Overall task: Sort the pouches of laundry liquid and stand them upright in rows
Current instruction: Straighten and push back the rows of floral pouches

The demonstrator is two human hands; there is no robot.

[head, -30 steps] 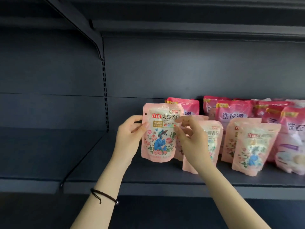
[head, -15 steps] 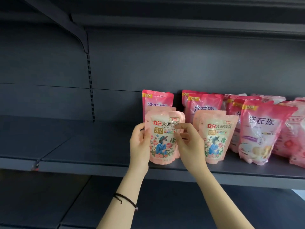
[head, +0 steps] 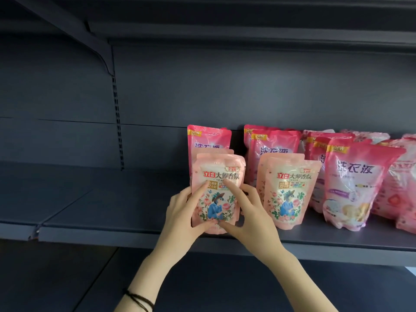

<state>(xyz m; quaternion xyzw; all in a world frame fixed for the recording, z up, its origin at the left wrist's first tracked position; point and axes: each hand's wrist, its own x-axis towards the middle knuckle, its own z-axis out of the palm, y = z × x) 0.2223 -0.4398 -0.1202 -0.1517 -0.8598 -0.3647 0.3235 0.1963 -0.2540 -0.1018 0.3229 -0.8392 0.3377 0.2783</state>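
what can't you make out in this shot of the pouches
Head view, pale pouch behind the held pouch: only its top shows.
Held pouch's lower corners: covered by left hand and right hand.
Rightmost pouches: cut off by the frame edge, count unclear.
Small print: too small to read.

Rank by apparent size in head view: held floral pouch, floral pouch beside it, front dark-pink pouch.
1. front dark-pink pouch
2. held floral pouch and floral pouch beside it: alike, not ranked.
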